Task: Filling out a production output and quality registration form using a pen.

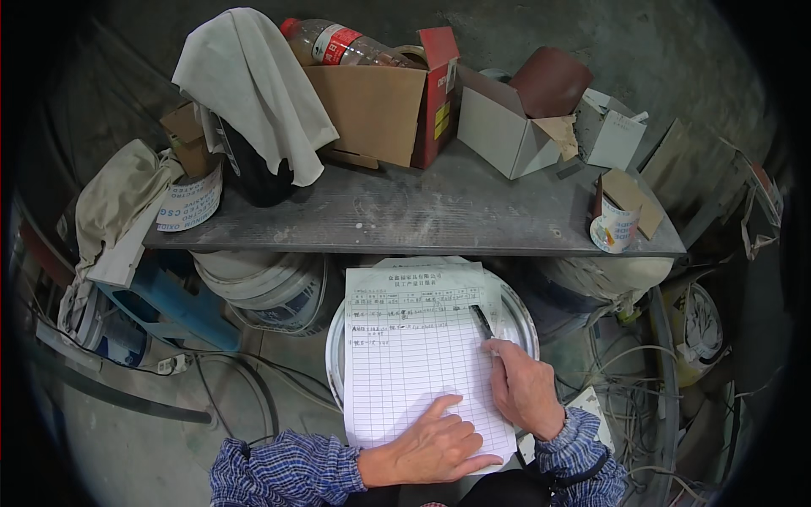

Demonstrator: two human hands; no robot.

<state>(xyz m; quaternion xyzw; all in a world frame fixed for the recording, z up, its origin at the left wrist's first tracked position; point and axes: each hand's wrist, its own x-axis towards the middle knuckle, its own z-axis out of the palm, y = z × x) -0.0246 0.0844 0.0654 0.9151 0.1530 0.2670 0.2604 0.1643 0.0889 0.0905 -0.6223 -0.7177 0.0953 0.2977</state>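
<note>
A white ruled form (393, 389) with handwriting in its upper rows lies on a round white bucket (335, 355) in front of me. My left hand (432, 444) rests on the lower part of the sheet, index finger and thumb stretched out, the other fingers bent, nothing held. At the sheet's right edge my right hand (528, 393) is closed around a dark pen (481, 322). The pen's far end lies over the upper right of the form; its lower part is hidden by my fingers. More paper shows from beneath the form at its top right.
Beyond the form stands a dark bench (397, 211). On it are a cloth-draped dark object (245, 160), a brown carton (372, 110) with a plastic bottle (346, 46), a white box (498, 127) and abrasive rolls (615, 226). A blue stool (203, 313), buckets and cables surround the floor.
</note>
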